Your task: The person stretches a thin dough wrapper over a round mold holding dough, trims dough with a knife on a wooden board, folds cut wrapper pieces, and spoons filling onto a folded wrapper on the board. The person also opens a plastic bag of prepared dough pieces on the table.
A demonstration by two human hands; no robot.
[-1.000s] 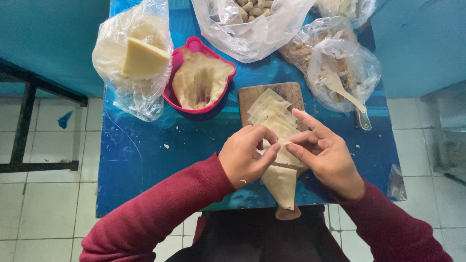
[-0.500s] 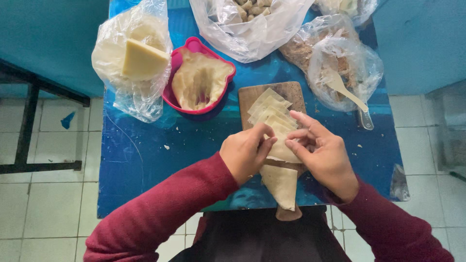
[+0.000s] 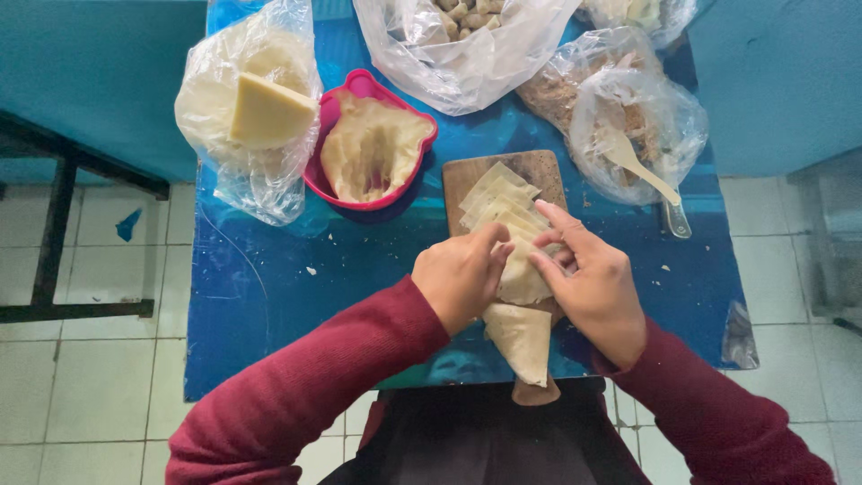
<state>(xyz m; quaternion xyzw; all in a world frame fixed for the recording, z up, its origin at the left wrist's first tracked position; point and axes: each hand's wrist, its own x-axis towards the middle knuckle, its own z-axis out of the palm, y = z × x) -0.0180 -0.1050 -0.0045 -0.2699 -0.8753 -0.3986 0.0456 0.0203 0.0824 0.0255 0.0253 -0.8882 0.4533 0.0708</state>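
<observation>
A blue surface fills most of the view, standing on a pale tiled floor with teal walls behind. Farthest from the fingers, at the surface's back edge, lies a clear bag of small brownish pieces; to the left of the hands sits a bag of pale square sheets, and beside it a pink bowl holding a soft cream mass. Off to the right of the fingers is another clear bag with brown filling, a white spoon resting in it. Directly under the hands is a wooden board carrying a fanned stack of wrappers just beyond the fingertips. The left hand and right hand meet over the board, their fingers curled closed and pinching one wrapper between them; it lies right at the fingertips, touching both hands. It is thin, pale cream and partly folded. Just below the hands, a folded cone-shaped piece rests on the board's near end.
</observation>
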